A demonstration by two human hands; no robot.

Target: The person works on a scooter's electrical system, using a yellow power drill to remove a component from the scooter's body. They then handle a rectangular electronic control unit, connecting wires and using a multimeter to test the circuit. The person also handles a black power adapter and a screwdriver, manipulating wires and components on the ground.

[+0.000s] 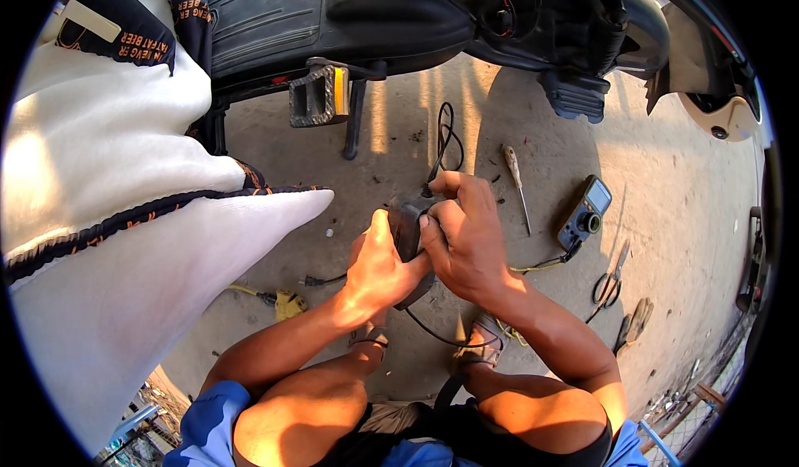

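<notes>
A dark, boxy charger [406, 227] with black cords is held between my two hands above the concrete ground. My left hand [379, 260] grips its left side, thumb along the casing. On the other side, my right hand [468, 238] has its fingers curled at the upper end, near where a looped black cord [441, 138] leaves the box. Both hands cover much of the casing. A black plug [313, 281] lies on the ground left of my left hand, its cord running toward the charger.
A screwdriver [516, 180], a multimeter [585, 213] with leads and scissors [613, 282] lie to the right. A yellow connector [290, 305] lies at left. A black two-wheeler [391, 17] with a pedal [320, 96] spans the far side; a white padded cover [133, 242] fills the left.
</notes>
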